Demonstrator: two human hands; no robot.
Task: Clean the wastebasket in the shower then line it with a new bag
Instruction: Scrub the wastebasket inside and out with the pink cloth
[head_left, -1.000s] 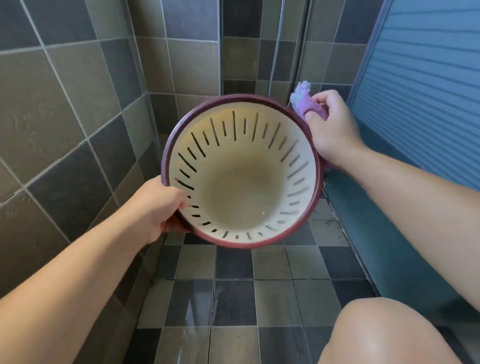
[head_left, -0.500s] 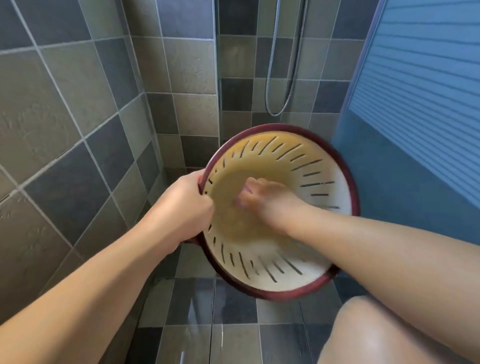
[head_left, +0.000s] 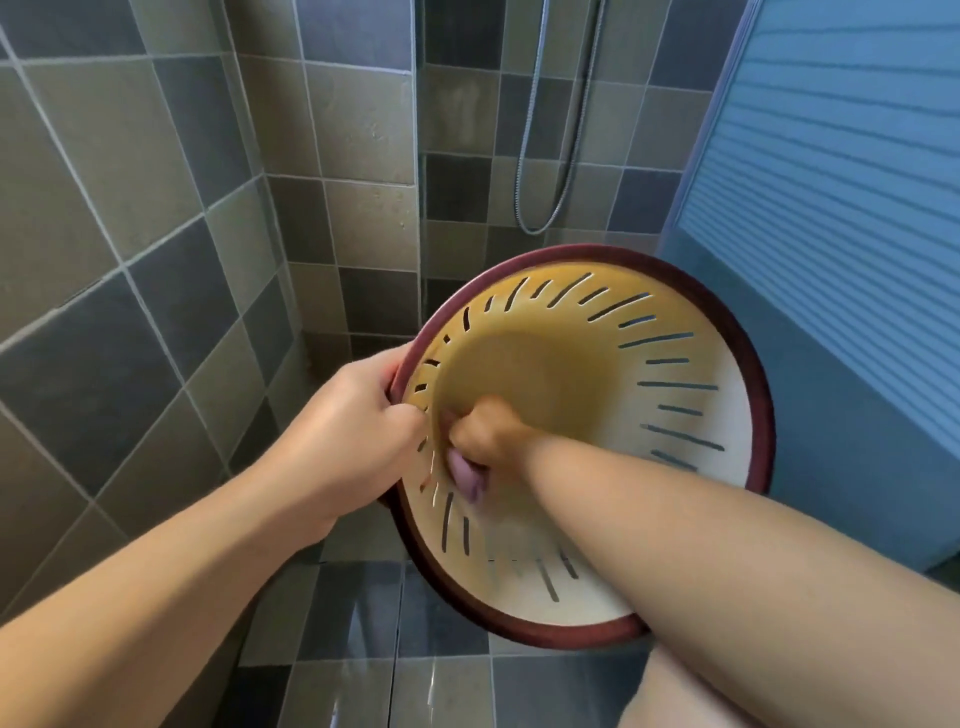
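A round cream wastebasket (head_left: 691, 332) with slotted walls and a dark red rim is tipped on its side above the shower floor, its mouth facing me. My left hand (head_left: 348, 431) grips the rim on the left side. Reaching inside the basket, my right hand (head_left: 488, 434) is closed around a purple cloth (head_left: 465, 475) pressed against the lower left inner wall. Most of the cloth is hidden by my fingers.
Grey and dark tiled walls (head_left: 156, 260) close in on the left and behind. A metal shower hose (head_left: 540, 208) hangs on the back wall. A blue ribbed panel (head_left: 831, 234) stands at the right. The wet tiled floor (head_left: 389, 649) lies below, my knee (head_left: 779, 696) at bottom right.
My right hand went from outside the rim into the basket with the cloth and moved down the left inner wall. The basket tilted and shifted down to the right.
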